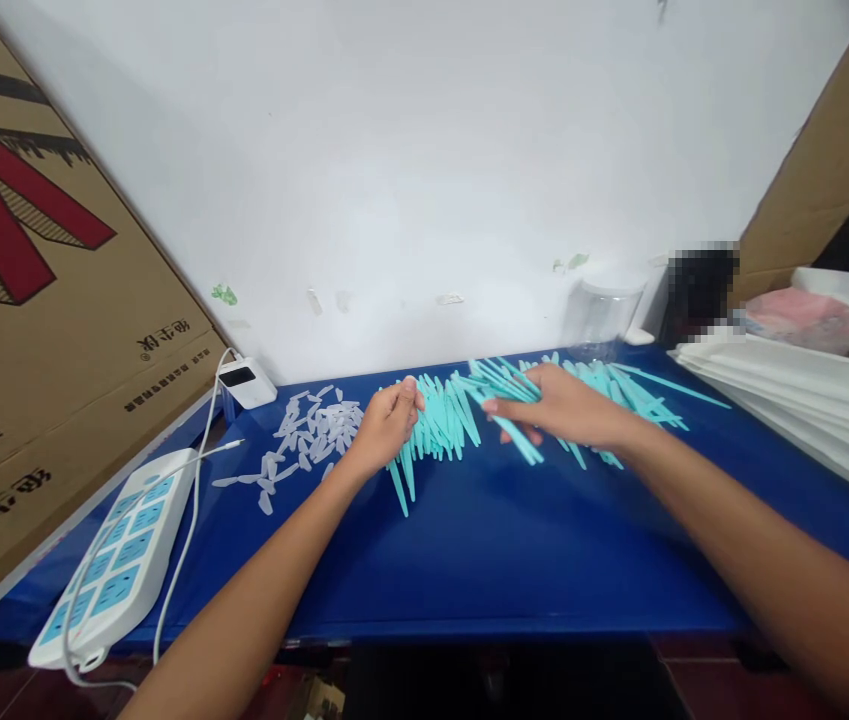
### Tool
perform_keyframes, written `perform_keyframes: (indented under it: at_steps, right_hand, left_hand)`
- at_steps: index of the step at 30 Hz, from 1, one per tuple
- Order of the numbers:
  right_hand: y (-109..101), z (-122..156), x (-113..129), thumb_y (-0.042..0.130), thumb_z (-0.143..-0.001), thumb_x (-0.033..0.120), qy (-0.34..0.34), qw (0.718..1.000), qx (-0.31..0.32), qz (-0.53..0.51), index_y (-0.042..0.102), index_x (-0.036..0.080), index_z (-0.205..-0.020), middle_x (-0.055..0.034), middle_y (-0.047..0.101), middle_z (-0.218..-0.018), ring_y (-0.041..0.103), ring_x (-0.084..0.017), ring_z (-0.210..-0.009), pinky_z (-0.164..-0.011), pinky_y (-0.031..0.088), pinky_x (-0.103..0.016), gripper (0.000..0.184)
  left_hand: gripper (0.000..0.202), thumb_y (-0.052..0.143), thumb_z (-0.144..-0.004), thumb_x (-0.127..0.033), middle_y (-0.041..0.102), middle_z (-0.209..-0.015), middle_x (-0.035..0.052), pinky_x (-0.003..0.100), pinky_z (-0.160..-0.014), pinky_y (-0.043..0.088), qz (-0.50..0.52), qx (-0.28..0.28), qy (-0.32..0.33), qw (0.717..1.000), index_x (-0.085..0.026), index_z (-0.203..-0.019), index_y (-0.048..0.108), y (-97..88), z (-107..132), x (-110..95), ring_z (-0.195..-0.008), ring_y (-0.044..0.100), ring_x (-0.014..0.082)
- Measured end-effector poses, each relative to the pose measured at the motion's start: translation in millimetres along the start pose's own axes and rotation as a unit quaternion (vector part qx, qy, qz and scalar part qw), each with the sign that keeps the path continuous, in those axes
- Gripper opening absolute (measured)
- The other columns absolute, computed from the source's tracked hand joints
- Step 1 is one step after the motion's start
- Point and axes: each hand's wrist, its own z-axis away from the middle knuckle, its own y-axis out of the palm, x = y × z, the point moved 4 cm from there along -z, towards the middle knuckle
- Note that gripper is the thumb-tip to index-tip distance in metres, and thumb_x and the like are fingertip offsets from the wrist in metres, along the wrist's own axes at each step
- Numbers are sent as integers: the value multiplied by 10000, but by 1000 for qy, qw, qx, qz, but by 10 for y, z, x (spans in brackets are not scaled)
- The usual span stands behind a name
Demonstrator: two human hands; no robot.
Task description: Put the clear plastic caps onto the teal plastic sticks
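Note:
My right hand (pixel 563 408) is closed around a bundle of slim, tapered turquoise sticks (pixel 503 380), which fan out to its left above the blue tabletop. My left hand (pixel 388 425) is closed, thumb on top, at the left edge of a pile of the same sticks (pixel 439 420). Whatever its curled fingers hold is hidden. Two sticks point toward me from just below that hand. More turquoise sticks (pixel 641 400) lie beyond and to the right of my right hand. Left of my left hand spreads a heap of small, pale translucent leaf-shaped pieces (pixel 323 425).
A white power strip (pixel 158 545) with a cable lies at the left, near a small white device (pixel 248 382) and a large cardboard box (pixel 79 300). A clear jar (pixel 604 315) stands against the wall. Stacked white trays (pixel 791 385) occupy the right side.

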Motion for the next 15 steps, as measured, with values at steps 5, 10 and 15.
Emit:
perform_keyframes:
  at_steps: [5,10,15]
  right_hand:
    - [-621,-73,-494,670,-917,528,130,938,-111,302,708,166,-695,-123,715,-715,642,-251,-627,-576,392,-344,426]
    - [-806,-62,-789,662,-924,481,208,879,-155,401,723,120,-1030,-216,744,-1000,700,-346,-891,-666,432,-369,381]
    - [-434,-68,-399,520,-1010,565,77,939,-167,291,704,172,-948,-126,710,-767,631,-269,-638,-589,377,-353,438]
  left_hand:
    - [556,576,-905,-749,364,-551,-96,170,-322,158,172,11,-132,976,-202,-837,503,9,24,24,-360,228,43]
    - [446,632,-959,-598,366,-566,-98,149,-287,178,317,61,-199,925,-188,-846,499,48,33,36,-350,207,28]
    - [328,535,-1045,-405,338,-539,-96,151,-286,153,402,15,-237,884,-181,-811,482,28,7,48,-334,221,31]
